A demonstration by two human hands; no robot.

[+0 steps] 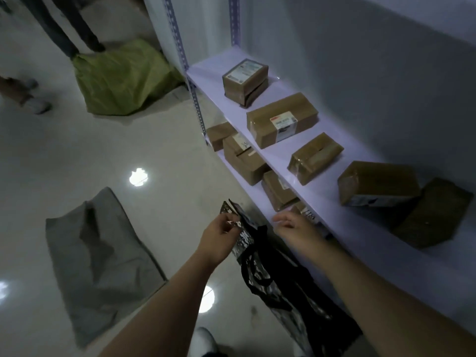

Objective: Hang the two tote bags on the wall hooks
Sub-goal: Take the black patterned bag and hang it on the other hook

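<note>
A black tote bag with a white pattern (280, 282) hangs low in front of me, beside the shelf. My left hand (219, 235) pinches its top edge near one corner. My right hand (296, 228) hovers just right of the bag's top with its fingers spread and holds nothing. A grey tote bag (100, 264) lies flat and crumpled on the pale floor to the left, apart from both hands. No wall hooks are in view.
A white metal shelf unit (278, 153) runs along the right, with several taped brown parcels (280, 119) on two levels. A green sack (121, 78) sits on the floor at the back. The legs of other people (64, 27) stand at the top left.
</note>
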